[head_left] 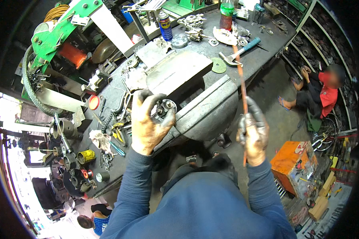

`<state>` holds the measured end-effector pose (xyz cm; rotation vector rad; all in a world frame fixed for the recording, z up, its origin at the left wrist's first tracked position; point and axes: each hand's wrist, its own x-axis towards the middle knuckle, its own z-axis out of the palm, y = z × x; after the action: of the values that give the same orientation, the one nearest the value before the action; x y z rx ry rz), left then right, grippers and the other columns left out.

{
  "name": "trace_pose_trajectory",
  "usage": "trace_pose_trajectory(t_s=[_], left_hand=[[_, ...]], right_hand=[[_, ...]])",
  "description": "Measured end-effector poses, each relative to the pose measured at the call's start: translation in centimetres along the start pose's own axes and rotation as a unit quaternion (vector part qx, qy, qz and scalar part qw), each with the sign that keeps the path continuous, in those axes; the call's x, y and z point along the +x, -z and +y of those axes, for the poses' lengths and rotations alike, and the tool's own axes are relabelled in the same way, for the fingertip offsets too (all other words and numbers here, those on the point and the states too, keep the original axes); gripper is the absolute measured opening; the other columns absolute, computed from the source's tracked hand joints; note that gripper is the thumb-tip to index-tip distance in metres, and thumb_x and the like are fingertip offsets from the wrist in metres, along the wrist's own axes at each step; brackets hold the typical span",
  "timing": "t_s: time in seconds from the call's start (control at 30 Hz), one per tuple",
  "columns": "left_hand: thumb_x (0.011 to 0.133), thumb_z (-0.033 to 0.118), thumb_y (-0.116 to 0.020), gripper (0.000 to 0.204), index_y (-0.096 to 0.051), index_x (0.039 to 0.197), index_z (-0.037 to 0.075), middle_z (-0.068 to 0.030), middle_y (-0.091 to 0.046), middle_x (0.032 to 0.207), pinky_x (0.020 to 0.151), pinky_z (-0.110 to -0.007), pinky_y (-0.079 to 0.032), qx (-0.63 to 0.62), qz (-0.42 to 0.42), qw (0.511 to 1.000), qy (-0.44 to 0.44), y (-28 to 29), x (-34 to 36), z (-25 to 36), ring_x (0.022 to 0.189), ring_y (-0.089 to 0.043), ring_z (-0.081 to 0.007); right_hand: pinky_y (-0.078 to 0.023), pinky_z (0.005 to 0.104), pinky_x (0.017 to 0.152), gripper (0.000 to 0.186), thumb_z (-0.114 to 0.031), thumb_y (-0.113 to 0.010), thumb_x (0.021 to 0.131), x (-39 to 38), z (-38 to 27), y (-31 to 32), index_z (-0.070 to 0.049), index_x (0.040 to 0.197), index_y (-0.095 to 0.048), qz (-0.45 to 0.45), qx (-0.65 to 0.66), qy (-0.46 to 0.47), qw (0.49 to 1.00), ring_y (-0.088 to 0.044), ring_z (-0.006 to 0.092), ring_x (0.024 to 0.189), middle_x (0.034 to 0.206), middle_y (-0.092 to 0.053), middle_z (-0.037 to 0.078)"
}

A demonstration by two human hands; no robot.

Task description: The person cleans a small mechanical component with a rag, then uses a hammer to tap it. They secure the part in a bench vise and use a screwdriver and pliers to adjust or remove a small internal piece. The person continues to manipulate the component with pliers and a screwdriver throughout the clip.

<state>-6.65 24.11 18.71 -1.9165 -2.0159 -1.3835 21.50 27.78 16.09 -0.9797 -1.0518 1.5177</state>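
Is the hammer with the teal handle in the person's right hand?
No: the right hand grips a thin reddish rod, while the hammer lies untouched farther back on the workbench.

Bare, grease-smeared hands and long blue sleeves

The left hand [147,123] and right hand [253,137] wear no gloves and are blackened with grime across fingers and knuckles. Both forearms are covered by snug dark blue long sleeves, ribbed with creases to the wrist, joining a matching blue top.
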Motion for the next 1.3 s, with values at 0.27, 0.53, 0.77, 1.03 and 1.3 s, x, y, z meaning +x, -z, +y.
trace_pose_trajectory(t_s=[0.27, 0.53, 0.77, 1.03, 1.3], left_hand=[[0.076, 0.013, -0.082, 0.014, -0.078, 0.087, 0.005, -0.0139, -0.064, 0.094, 0.080, -0.043, -0.052, 0.187, -0.172, 0.967, 0.019, 2.0, 3.8, 3.5, 0.090, -0.063, -0.0338], [0.067, 0.022, -0.079, 0.027, -0.071, 0.086, 0.006, -0.0126, -0.062, 0.097, 0.086, -0.046, -0.051, 0.384, -0.288, 0.876, 0.039, 1.6, 6.1, 6.5, 0.100, -0.063, -0.0335], [0.062, 0.025, -0.082, 0.041, -0.065, 0.093, 0.004, -0.0133, -0.060, 0.099, 0.084, -0.043, -0.053, 0.402, -0.337, 0.848, 0.071, -0.2, 6.4, 7.3, 0.097, -0.064, -0.0320], [0.062, 0.028, -0.083, 0.056, -0.062, 0.107, 0.002, -0.0157, -0.058, 0.115, 0.099, -0.046, -0.048, 0.407, -0.351, 0.837, 0.104, -0.2, 6.0, 7.1, 0.114, -0.060, -0.0341], [0.068, 0.015, -0.082, 0.054, -0.061, 0.116, 0.001, -0.0226, -0.062, 0.124, 0.095, -0.051, -0.053, 0.243, 0.130, 0.952, 0.131, -1.8, -5.7, 7.6, 0.110, -0.063, -0.0426]], right_hand=[[-0.046, 0.0266, 0.053, 0.041, -0.018, -0.059, 0.109, 7.8, 4.3, 11.9, -0.008, 0.149, -0.059, -0.008, -0.247, 0.095, 0.964, -0.053, 0.0074, 0.058, 0.076, -0.062, -0.005], [-0.057, 0.0455, 0.080, 0.037, -0.012, -0.063, 0.102, 17.9, 8.3, 13.2, -0.012, 0.138, -0.067, -0.164, -0.487, 0.134, 0.847, -0.075, 0.0366, 0.091, 0.105, -0.075, 0.023], [-0.056, 0.0535, 0.085, 0.039, -0.017, -0.066, 0.097, 24.9, 10.9, 11.8, -0.012, 0.136, -0.066, -0.271, -0.577, 0.105, 0.763, -0.072, 0.0452, 0.097, 0.106, -0.074, 0.025], [-0.058, 0.0515, 0.087, 0.064, -0.010, -0.068, 0.085, 32.4, 17.9, 8.8, -0.011, 0.148, -0.055, -0.335, -0.599, 0.207, 0.698, -0.070, 0.0453, 0.098, 0.114, -0.069, 0.025], [-0.043, 0.0386, 0.114, 0.039, -0.001, -0.059, 0.103, 37.0, 15.7, 7.6, 0.003, 0.142, -0.060, -0.276, -0.481, 0.204, 0.807, -0.058, 0.0285, 0.133, 0.143, -0.063, 0.019]])
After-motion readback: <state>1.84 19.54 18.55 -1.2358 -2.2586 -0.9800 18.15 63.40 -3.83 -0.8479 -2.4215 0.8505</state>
